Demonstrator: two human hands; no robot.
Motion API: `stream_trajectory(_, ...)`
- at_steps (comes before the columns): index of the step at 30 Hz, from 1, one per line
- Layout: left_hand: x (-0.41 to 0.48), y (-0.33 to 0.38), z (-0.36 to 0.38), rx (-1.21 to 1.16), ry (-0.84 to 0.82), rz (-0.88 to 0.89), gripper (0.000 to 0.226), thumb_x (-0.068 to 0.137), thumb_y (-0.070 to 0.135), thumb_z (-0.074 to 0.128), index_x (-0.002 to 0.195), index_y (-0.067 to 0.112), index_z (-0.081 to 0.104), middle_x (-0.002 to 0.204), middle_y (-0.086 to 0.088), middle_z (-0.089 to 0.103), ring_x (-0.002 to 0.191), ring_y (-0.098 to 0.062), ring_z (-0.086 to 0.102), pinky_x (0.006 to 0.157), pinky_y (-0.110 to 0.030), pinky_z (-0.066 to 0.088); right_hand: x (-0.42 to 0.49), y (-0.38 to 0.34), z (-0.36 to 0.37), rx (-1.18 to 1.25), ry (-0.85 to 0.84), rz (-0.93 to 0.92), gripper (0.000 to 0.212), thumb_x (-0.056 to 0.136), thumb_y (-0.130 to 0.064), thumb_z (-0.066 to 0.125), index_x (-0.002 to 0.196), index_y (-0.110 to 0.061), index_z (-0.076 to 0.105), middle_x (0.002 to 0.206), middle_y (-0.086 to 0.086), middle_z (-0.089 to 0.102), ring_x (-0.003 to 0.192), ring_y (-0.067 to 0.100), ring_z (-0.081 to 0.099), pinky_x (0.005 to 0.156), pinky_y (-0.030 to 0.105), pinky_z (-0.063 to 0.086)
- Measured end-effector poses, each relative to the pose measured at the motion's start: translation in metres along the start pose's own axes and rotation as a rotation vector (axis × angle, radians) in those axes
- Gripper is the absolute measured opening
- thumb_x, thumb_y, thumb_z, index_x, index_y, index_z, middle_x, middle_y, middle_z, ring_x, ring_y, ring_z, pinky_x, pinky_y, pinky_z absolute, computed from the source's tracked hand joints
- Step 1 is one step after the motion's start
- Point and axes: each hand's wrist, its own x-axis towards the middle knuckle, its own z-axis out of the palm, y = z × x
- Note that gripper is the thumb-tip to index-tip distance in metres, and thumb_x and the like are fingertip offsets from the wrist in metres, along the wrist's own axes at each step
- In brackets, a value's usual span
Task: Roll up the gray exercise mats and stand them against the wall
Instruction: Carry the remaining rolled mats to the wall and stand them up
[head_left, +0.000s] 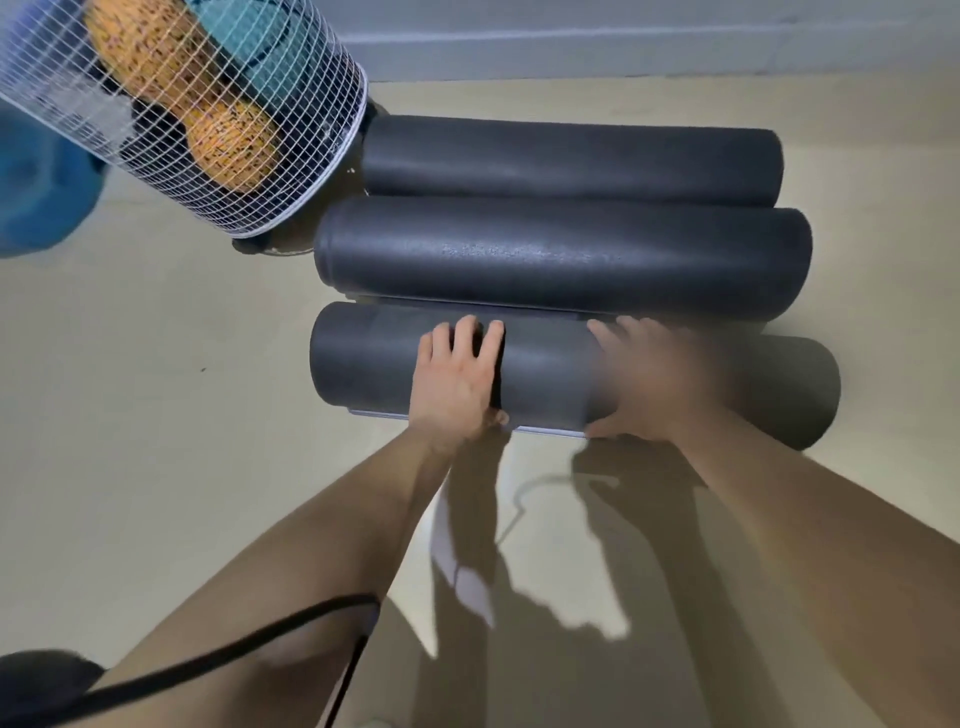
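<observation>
1. Black cable (218, 657) crosses the left forearm at the bottom edge, closest to the lens; a dark blurred shape sits in the bottom-left corner.
2. Left hand (457, 379): fingers (465, 332) slightly spread, laid flat over the top of the nearest rolled mat (374, 358), thumb tucked at its near lower edge. Palm down, pressing, not wrapped around.
3. Right hand (649, 379): motion-blurred. Fingers reach over the roll's top, thumb at the near lower edge; exact spread cannot tell.
4. Nearest rolled mat lies on its side on the beige floor (156, 441), both hands on its middle section. Loose mat edge shows as a thin line under the roll between the hands.
5. Middle rolled mat (561, 260) lies just behind it, parallel, touching or nearly so.
6. Far rolled mat (571, 161) lies parallel behind that, near the wall (623, 36) but on the floor, not upright.
7. White wire basket (291, 171) at upper left, just beside the far rolls' left ends, holds orange and teal items.
8. Blue object (36, 187) at the left edge, blurred.
</observation>
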Motion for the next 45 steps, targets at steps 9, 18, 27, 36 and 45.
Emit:
stream_trajectory(9, 0.009, -0.08, 0.012, -0.343, 0.075, -0.674, 0.108, 0.072, 0.092, 0.048, 0.151, 0.02, 0.034, 0.154, -0.019, 0.031, 0.139, -0.045, 0.03, 0.113, -0.056, 0.028, 0.027, 0.006, -0.002, 0.047, -0.016, -0.015, 0.131, 0.053, -0.078, 0.08, 0.159, -0.041, 0.013, 0.161, -0.004, 0.029, 0.147, 0.024, 0.027, 0.122, 0.053, 0.016)
stream_trajectory(18, 0.008, -0.083, 0.031, -0.584, 0.149, -0.918, 0.144, 0.058, 0.087, 0.073, 0.159, 0.003, 0.014, 0.16, -0.022, 0.025, 0.145, -0.042, 0.028, 0.121, -0.05, 0.027, -0.026, 0.051, 0.035, 0.369, 0.401, 0.733, 0.107, 0.086, -0.082, 0.045, 0.154, -0.001, 0.033, 0.159, 0.029, 0.029, 0.148, 0.044, 0.025, 0.116, 0.062, 0.026)
stream_trajectory(27, 0.007, -0.088, 0.034, -0.763, 0.181, -0.985, 0.136, 0.059, 0.072, 0.086, 0.156, 0.005, 0.019, 0.153, -0.024, 0.034, 0.142, -0.043, 0.033, 0.122, -0.047, 0.026, -0.035, 0.088, 0.04, 0.866, 0.369, 0.975, 0.12, 0.077, -0.071, 0.074, 0.161, -0.012, 0.012, 0.152, 0.022, 0.035, 0.135, 0.044, 0.041, 0.104, 0.053, 0.044)
stream_trajectory(36, 0.013, -0.091, 0.037, -0.678, 0.222, -0.982, 0.138, 0.06, 0.074, 0.084, 0.158, 0.005, 0.016, 0.158, -0.022, 0.029, 0.144, -0.043, 0.03, 0.123, -0.048, 0.023, -0.037, 0.091, 0.045, 0.746, 0.214, 0.824, 0.141, 0.056, -0.073, 0.087, 0.157, -0.011, 0.011, 0.144, 0.023, 0.039, 0.129, 0.045, 0.046, 0.101, 0.053, 0.047)
stream_trajectory(45, 0.006, -0.081, 0.039, -0.614, 0.102, -0.918, 0.122, 0.078, 0.073, 0.071, 0.164, 0.017, 0.007, 0.168, -0.024, -0.001, 0.152, -0.048, 0.006, 0.121, -0.058, 0.016, 0.02, 0.014, -0.02, 0.094, -0.091, -0.027, 0.104, 0.08, -0.087, 0.051, 0.161, -0.027, 0.025, 0.161, 0.006, 0.029, 0.146, 0.031, 0.029, 0.119, 0.047, 0.028)
